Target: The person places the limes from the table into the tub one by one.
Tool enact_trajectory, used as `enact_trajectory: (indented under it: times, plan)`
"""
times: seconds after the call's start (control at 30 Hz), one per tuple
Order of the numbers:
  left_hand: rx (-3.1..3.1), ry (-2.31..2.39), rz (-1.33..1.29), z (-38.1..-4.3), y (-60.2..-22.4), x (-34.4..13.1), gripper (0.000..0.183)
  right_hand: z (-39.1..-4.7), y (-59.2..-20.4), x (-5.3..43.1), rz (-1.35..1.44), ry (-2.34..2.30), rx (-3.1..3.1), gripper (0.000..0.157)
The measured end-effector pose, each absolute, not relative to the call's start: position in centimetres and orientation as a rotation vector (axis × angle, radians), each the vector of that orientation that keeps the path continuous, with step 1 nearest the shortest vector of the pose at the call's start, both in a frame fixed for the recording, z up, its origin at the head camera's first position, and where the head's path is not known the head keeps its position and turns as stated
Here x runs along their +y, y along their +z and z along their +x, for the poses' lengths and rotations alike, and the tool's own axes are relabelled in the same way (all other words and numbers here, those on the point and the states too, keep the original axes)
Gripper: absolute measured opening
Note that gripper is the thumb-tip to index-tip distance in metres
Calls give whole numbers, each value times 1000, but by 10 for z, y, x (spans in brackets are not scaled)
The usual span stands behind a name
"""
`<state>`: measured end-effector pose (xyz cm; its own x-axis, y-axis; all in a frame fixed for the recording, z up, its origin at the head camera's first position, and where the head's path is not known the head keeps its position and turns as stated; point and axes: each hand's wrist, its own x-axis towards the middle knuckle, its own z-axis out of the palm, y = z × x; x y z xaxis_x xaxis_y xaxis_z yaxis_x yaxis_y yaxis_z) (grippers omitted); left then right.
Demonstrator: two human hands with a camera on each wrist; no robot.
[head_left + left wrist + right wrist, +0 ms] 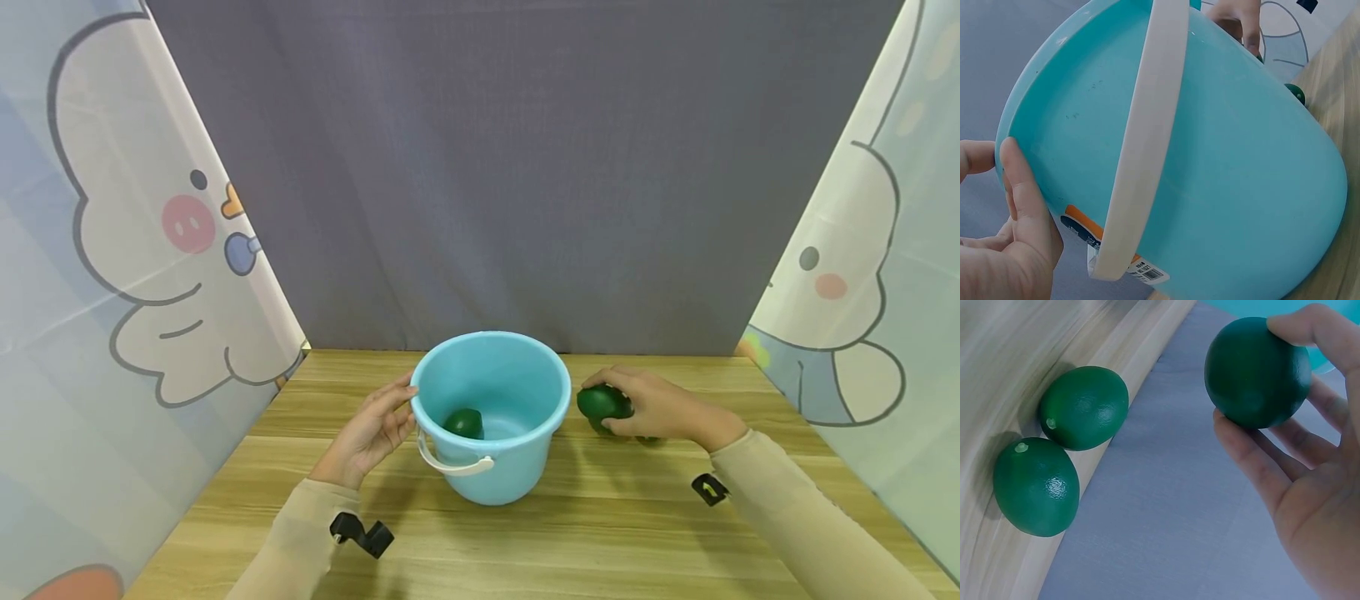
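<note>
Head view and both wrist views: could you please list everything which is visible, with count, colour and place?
Table: 1, wood-grained yellow-brown, under the bucket
Bucket: 1, light blue, on the table
Handle: 1, white, against the bucket's outer side
Barcode label: 1, orange, dark and white, on the bucket, partly hidden
Limes: 4, green; one lime inside the bucket, one in the right hand, two on the table
Backdrop cloth: 1, grey, behind the table
Cartoon-printed cloths: 2, pale blue and white, at both sides
Wrist devices: 2, black, at the wrists
Sleeves: 2, beige, on the forearms
Hands: 2; left hand at the bucket's rim, right holding a lime
</note>
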<state>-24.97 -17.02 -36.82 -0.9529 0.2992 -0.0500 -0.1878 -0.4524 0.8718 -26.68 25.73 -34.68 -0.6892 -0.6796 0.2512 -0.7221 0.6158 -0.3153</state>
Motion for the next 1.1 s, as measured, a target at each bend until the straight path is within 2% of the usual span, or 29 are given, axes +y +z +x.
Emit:
enact_trajectory:
  times: [1.1]
  plan:
    - [1476, 2469, 151, -249, -369, -169, 57, -263, -332, 257, 1118, 544, -2605, 51]
